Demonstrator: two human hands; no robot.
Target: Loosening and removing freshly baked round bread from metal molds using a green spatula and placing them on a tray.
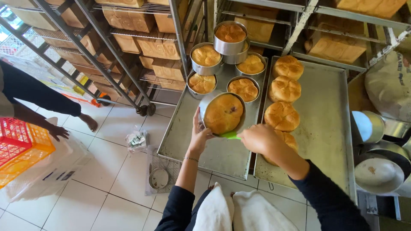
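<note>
Left hand (199, 136): fingers closed round the tilted round tin (222, 114) with its loaf, above the left tray (214, 156).
Right hand (259, 139): closed on a green tool (230, 135) at the tin's rim.
Other tins: five, far end.
Turned-out loaves (284, 90): four, right tray (325, 128).

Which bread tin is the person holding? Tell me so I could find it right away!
Find the two big metal trays; on the left tray sits a cluster of round bread tins. Nearest the person is the held tin, tipped up to show its golden loaf. Only this one is lifted, with the left hand on its rim and the right hand poking a green tool at its edge.
</note>
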